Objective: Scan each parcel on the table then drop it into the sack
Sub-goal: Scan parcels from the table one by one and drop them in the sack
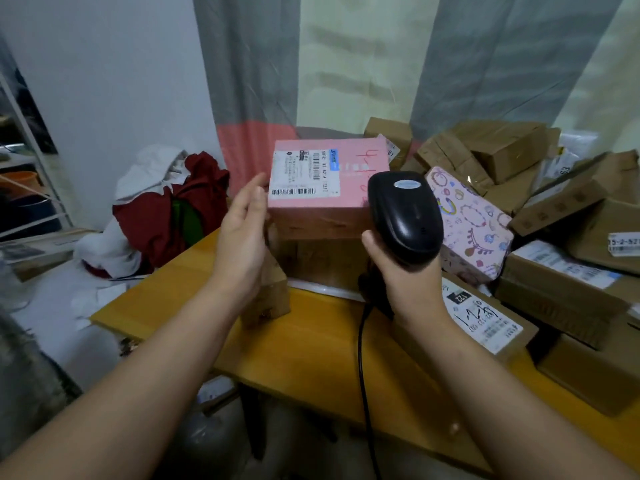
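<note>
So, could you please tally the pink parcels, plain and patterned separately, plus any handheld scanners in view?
plain pink parcel: 1
patterned pink parcel: 1
scanner: 1
Total: 3

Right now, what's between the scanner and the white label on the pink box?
Only the bare top of the pink box, with red handwriting; nothing else lies between scanner and label, in the head view.
</note>
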